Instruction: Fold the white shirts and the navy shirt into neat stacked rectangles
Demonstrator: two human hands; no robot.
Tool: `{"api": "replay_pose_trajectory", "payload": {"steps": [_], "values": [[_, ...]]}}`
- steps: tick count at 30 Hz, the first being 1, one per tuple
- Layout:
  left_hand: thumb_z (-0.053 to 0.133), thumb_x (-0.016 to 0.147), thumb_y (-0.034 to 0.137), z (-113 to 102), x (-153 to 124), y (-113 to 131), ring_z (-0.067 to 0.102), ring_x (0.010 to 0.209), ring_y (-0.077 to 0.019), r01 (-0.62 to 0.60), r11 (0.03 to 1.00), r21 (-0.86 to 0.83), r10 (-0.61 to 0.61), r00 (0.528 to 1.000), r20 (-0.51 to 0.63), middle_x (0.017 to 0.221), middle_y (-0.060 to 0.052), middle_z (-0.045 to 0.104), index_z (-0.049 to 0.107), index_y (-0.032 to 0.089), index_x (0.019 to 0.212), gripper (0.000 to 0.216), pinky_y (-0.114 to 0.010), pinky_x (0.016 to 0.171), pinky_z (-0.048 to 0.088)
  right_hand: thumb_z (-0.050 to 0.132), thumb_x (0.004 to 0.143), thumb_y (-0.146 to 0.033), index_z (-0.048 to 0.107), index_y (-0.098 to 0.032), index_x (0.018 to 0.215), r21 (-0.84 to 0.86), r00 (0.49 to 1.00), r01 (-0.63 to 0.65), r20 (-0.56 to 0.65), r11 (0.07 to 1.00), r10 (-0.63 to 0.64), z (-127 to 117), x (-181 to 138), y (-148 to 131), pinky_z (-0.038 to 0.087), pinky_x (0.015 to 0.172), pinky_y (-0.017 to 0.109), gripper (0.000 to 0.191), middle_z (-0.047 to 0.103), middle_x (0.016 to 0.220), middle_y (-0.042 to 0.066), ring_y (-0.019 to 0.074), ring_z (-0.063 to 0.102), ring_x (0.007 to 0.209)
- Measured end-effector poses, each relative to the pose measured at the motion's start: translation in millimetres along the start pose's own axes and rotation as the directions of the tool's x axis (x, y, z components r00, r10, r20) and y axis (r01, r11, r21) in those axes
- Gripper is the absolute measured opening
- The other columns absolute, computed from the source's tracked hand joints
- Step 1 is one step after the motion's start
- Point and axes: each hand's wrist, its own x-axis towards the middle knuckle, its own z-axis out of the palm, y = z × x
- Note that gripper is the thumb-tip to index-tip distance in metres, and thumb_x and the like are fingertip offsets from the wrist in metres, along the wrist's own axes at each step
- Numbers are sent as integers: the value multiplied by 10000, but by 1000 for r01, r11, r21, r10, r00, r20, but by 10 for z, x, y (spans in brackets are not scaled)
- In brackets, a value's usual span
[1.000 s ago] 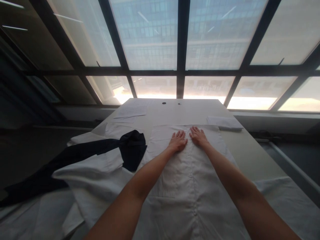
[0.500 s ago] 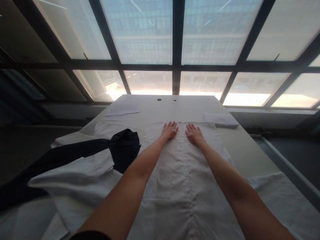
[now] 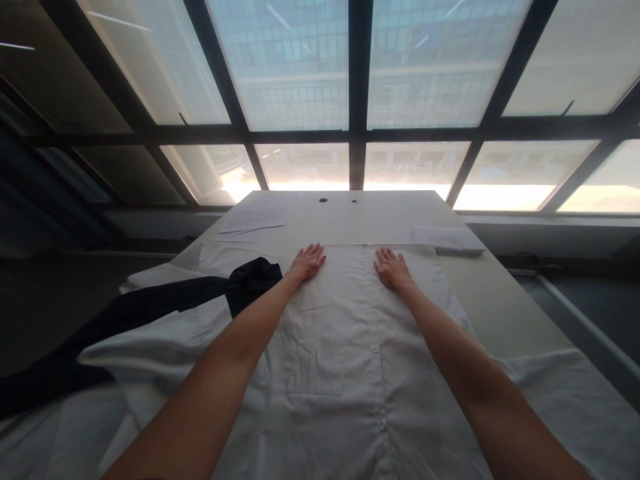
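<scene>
A white buttoned shirt lies spread flat on the table, its hem toward the far end. My left hand rests flat on the shirt's far left corner, fingers stretched out. My right hand lies flat on the shirt right of its button line, fingers spread. Both hands press on the cloth and hold nothing.
A dark navy garment lies over other white cloth at the left. Paper sheets sit at the far left, a folded white stack at the far right. Large windows rise behind the table. The table's right edge drops off.
My left hand has slid left across the shirt toward its far left corner, away from my right hand. The right hand has hardly moved.
</scene>
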Motion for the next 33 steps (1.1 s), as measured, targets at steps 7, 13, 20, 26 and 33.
{"api": "replay_pose_trajectory", "payload": {"steps": [7,13,20,26,33], "values": [[207,1024,340,-3,-95,418,82,1523,-206,-38,999,38,41,996,-77,1651,-74,142,193,157,1577,582,-453,1223,64,222,1007,-420,242,-174,1568,6,1000,-2,-11,1000,2,20,8,-21,112,1191,511,613,188,1642,86,224,157,1500],[195,1018,517,270,-190,1100,160,1510,-258,-127,991,-28,125,988,-87,1641,-31,207,269,292,1558,590,-516,1202,144,212,1010,-421,229,-171,1571,10,999,35,6,999,-35,2,27,65,112,1193,497,615,183,1643,91,219,146,1502],[191,1014,523,274,-234,1046,171,1506,-270,-139,989,-44,134,986,-94,1641,-36,209,274,279,1561,604,-522,1200,148,218,1008,-434,256,-155,1563,-1,1000,-24,5,1000,24,-44,183,418,124,1191,486,622,193,1640,98,232,159,1499],[205,1010,533,264,-237,1086,162,1508,-267,-127,991,-49,122,989,-87,1643,-23,200,273,294,1560,603,-521,1201,142,258,990,-390,346,-104,1522,-7,991,-91,-96,996,90,-59,136,418,145,1186,476,610,278,1608,146,266,209,1483],[219,1006,529,270,-220,1085,172,1506,-266,-129,990,-58,123,988,-94,1640,-23,212,285,296,1555,600,-522,1200,144,288,957,-232,380,-52,1488,-11,966,-119,-234,993,113,-132,-323,-91,103,1190,493,568,287,1597,182,278,172,1494]]}}
